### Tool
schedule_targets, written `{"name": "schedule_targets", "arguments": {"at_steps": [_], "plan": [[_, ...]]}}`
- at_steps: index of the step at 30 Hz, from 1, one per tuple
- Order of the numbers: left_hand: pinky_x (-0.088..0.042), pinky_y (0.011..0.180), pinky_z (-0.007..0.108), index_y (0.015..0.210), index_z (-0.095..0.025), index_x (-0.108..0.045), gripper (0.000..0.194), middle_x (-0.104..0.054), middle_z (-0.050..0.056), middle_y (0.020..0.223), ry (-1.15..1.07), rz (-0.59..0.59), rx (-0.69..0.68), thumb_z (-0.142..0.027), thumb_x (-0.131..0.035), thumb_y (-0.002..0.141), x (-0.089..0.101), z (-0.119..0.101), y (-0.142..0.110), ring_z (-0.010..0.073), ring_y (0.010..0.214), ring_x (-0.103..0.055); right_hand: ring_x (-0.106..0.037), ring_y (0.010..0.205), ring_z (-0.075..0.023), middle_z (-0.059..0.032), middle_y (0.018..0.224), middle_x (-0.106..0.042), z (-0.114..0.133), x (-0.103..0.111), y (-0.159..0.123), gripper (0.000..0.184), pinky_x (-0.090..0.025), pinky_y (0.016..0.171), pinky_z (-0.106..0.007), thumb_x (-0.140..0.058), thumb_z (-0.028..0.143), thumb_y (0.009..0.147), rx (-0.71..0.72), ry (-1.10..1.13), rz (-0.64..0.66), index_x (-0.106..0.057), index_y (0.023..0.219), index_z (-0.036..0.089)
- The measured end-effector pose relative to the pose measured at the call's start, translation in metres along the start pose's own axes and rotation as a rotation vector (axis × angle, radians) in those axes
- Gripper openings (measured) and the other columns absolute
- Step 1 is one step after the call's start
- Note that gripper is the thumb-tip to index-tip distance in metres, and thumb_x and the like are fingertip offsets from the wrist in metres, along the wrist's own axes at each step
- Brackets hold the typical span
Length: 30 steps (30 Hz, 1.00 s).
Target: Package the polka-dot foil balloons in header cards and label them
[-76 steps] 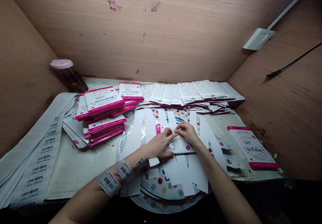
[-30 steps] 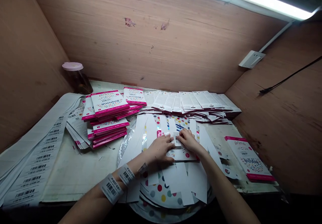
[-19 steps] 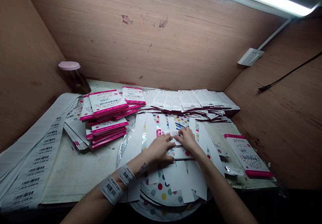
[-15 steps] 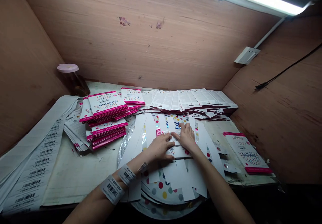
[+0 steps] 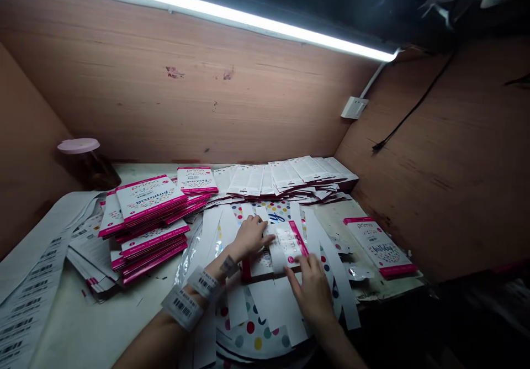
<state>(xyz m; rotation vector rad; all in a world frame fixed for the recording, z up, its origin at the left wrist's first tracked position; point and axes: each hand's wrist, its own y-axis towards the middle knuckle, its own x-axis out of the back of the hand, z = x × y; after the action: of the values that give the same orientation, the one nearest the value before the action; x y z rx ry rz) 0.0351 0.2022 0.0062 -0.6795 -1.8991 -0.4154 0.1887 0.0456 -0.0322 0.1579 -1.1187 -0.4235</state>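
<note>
A white printed card (image 5: 285, 243) with a pink edge lies slightly tilted in front of me, over another pink-edged card (image 5: 260, 264). My left hand (image 5: 250, 237) is at its upper left, fingers spread and bent, the fingertips by the card's left edge. My right hand (image 5: 311, 289) has its thumb and fingers at the card's lower edge, gripping it; some motion blur shows there. Beneath are white paper strips (image 5: 271, 302) spread over a round, dotted foil balloon (image 5: 250, 327). Barcode stickers (image 5: 182, 305) cling to my left forearm.
Pink-edged packets (image 5: 151, 200) are stacked at the left, beside barcode label sheets (image 5: 39, 297). White-backed packets (image 5: 285, 175) line the back. Another packet pile (image 5: 381, 247) lies at the right. A lidded jar (image 5: 89, 164) stands in the back left corner, between wooden walls (image 5: 248, 104).
My hands have moved apart; the right came back toward me. The card between them now shows its pink edge turned to the right. The camera view has tilted up and turned right.
</note>
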Motion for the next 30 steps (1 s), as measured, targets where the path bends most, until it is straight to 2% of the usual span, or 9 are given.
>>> {"name": "schedule_targets", "arguments": {"at_steps": [2,4,8,12,15,18,21,25,30], "plan": [[-0.036,0.099,0.051,0.108,-0.013,-0.065,0.041,-0.059,0.019,0.117,-0.015,0.034,0.042,-0.045,-0.063,0.083,0.004,0.000,0.021,0.0408,0.121,-0.046,-0.062,0.071,-0.0232,-0.0075,0.084,-0.064,0.005,0.000,-0.013,0.027,-0.047,0.064,-0.034,-0.049,0.043,0.093,-0.062,0.212,0.024,-0.063,0.081,0.023],[-0.041,0.093,0.047,0.095,-0.013,-0.067,0.038,-0.064,0.017,0.108,-0.065,0.090,0.054,-0.046,-0.071,0.075,0.010,0.003,0.034,0.0400,0.113,-0.052,-0.060,0.063,-0.0206,-0.0050,0.075,-0.063,0.010,-0.004,-0.019,0.033,-0.047,0.059,-0.031,-0.050,0.045,0.093,-0.110,0.374,0.015,-0.059,0.071,0.023],[-0.047,0.070,0.030,0.092,-0.017,-0.062,0.037,-0.068,0.008,0.096,-0.241,0.178,0.042,-0.051,-0.063,0.078,0.028,0.018,0.033,0.0257,0.088,-0.064,-0.059,0.063,-0.0189,-0.0046,0.077,-0.062,0.016,-0.009,-0.018,0.028,-0.048,0.057,-0.030,-0.053,0.045,0.092,-0.153,0.528,-0.063,-0.060,0.078,0.021],[-0.045,0.064,0.025,0.095,-0.019,-0.059,0.041,-0.069,0.003,0.095,-0.381,0.190,0.046,-0.054,-0.064,0.075,0.035,0.029,0.021,0.0219,0.086,-0.064,-0.060,0.088,-0.0234,-0.0080,0.095,-0.059,0.018,-0.002,-0.004,0.018,-0.052,0.077,-0.036,-0.058,0.037,0.090,-0.018,0.516,-0.197,-0.060,0.098,0.021],[-0.044,0.065,0.027,0.090,-0.017,-0.060,0.044,-0.068,0.005,0.093,-0.433,0.172,0.065,-0.053,-0.070,0.067,0.027,0.030,0.020,0.0250,0.088,-0.063,-0.055,0.105,-0.0274,-0.0098,0.107,-0.058,0.016,0.001,0.017,0.032,-0.048,0.092,-0.043,-0.067,0.035,0.083,0.046,0.534,-0.107,-0.059,0.111,0.022],[-0.046,0.069,0.028,0.096,-0.014,-0.063,0.045,-0.069,0.008,0.098,-0.504,0.200,0.039,-0.047,-0.072,0.066,0.019,0.027,0.021,0.0267,0.091,-0.063,-0.056,0.098,-0.0284,-0.0088,0.104,-0.059,0.015,-0.006,0.037,0.045,-0.049,0.088,-0.044,-0.078,0.034,0.069,-0.072,0.589,0.009,-0.061,0.109,0.022],[-0.048,0.076,0.027,0.110,-0.014,-0.064,0.043,-0.070,0.007,0.107,-0.611,0.293,-0.045,-0.031,-0.065,0.070,0.016,0.027,0.020,0.0243,0.097,-0.064,-0.057,0.090,-0.0289,-0.0045,0.086,-0.060,0.014,-0.019,0.049,0.049,-0.049,0.083,-0.043,-0.083,0.028,0.055,-0.204,0.653,0.053,-0.064,0.099,0.022],[-0.048,0.080,0.028,0.126,-0.015,-0.061,0.056,-0.069,0.005,0.115,-0.681,0.344,-0.091,-0.022,-0.062,0.070,0.011,0.034,0.018,0.0241,0.099,-0.063,-0.059,0.071,-0.0228,-0.0018,0.071,-0.061,0.010,-0.030,0.057,0.028,-0.050,0.067,-0.035,-0.072,0.041,0.068,-0.234,0.793,0.116,-0.061,0.085,0.021],[-0.047,0.082,0.029,0.135,-0.019,-0.055,0.066,-0.069,0.002,0.117,-0.713,0.307,-0.062,-0.030,-0.069,0.071,-0.001,0.042,0.016,0.0259,0.103,-0.061,-0.059,0.069,-0.0188,-0.0011,0.072,-0.063,0.002,-0.027,0.063,0.026,-0.049,0.065,-0.031,-0.068,0.044,0.072,-0.210,0.895,0.137,-0.060,0.081,0.021]]}}
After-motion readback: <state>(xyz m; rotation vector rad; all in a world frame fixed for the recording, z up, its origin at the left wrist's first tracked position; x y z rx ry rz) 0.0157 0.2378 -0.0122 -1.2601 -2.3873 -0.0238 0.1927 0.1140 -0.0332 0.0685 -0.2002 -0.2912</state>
